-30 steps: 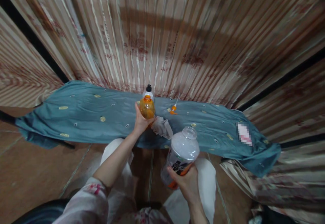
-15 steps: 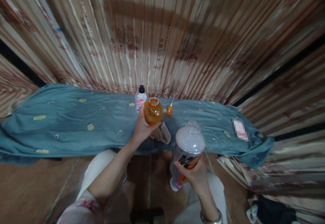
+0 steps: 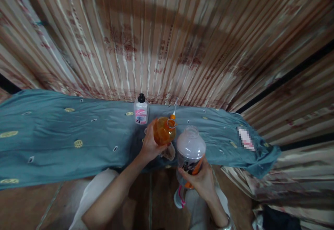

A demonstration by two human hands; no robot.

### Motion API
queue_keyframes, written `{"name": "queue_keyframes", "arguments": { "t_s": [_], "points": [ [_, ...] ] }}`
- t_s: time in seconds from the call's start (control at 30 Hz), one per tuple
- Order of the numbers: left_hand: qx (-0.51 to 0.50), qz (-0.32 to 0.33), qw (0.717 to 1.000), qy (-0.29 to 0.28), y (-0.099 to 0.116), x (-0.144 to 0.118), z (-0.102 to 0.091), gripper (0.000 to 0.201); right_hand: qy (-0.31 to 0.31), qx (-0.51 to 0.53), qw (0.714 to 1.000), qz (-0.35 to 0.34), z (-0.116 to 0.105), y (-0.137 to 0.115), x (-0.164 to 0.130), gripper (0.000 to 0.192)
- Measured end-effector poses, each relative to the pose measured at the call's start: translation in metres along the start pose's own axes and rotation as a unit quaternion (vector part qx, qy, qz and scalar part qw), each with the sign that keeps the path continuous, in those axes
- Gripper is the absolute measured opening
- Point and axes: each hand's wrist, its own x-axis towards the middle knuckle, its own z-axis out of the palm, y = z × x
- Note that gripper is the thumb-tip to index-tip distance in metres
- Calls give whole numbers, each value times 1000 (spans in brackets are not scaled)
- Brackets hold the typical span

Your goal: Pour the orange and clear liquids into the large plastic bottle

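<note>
My left hand (image 3: 150, 144) is closed round an orange translucent bottle (image 3: 162, 132). Its uncapped mouth leans to the right, and liquid shows inside. My right hand (image 3: 199, 177) grips a large clear bottle (image 3: 191, 148) with a black and orange label, open at the top and nearly upright. The two bottles are close together, the orange mouth a little higher and left of the clear bottle's mouth, apart from it. Behind the orange bottle lies an orange pump top (image 3: 173, 116) with a clear tube. Below my left hand is a crumpled beige cloth (image 3: 169, 152).
A clear bottle with a black cap and pink label (image 3: 141, 111) stands on the teal cloth-covered bench (image 3: 101, 125). At the right end lies a blurred-out white and pink item (image 3: 246, 138). Striped curtains (image 3: 156, 49) hang right behind the bench. Dark fabric (image 3: 280, 219) lies on the floor.
The orange bottle has moved right and tipped from upright toward the clear bottle. The clear bottle stays in my right hand with little movement. The view has shifted slightly.
</note>
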Motion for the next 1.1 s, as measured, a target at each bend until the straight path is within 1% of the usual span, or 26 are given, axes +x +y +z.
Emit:
{"name": "queue_keyframes", "arguments": {
  "t_s": [0.1, 0.17, 0.3, 0.37, 0.53, 0.63, 0.7, 0.8, 0.93, 1.0, 1.1],
  "points": [
    [7, -5, 1000, 5, 1, 0, 1, 141, -24, 14, 1000, 1, 0, -9, 4, 79],
    [14, -5, 1000, 7, 0, 0, 1, 142, -35, 20, 999, -1, -2, -13, 8, 77],
    [17, 9, 1000, -3, -4, 2, -2, 131, -89, 8, 996, -9, -16, -15, 20, 74],
    [19, 23, 1000, -9, -5, 3, -2, 128, -99, -11, 995, -19, -24, -16, 27, 75],
    [58, 45, 997, -31, -2, 3, 1, 132, -57, -51, 997, -30, -36, -17, 30, 78],
    [69, 48, 996, -30, 2, 3, 5, 134, -26, -54, 998, -13, -38, -18, 24, 80],
    [70, 46, 996, -20, 3, 3, 8, 137, -23, -46, 999, 2, -39, -19, 19, 77],
    [64, 41, 997, -3, 2, 6, 12, 141, -23, -24, 999, 20, -36, -18, 10, 72],
    [48, 40, 998, 9, -3, 9, 15, 144, -29, 20, 999, 23, -21, -16, 0, 68],
    [33, 32, 999, 4, -5, 11, 16, 146, -28, 44, 998, 20, -12, -19, -3, 67],
    [14, 10, 1000, -1, -6, 13, 19, 153, -32, 67, 997, 24, 1, -30, -6, 65]
  ]
}}
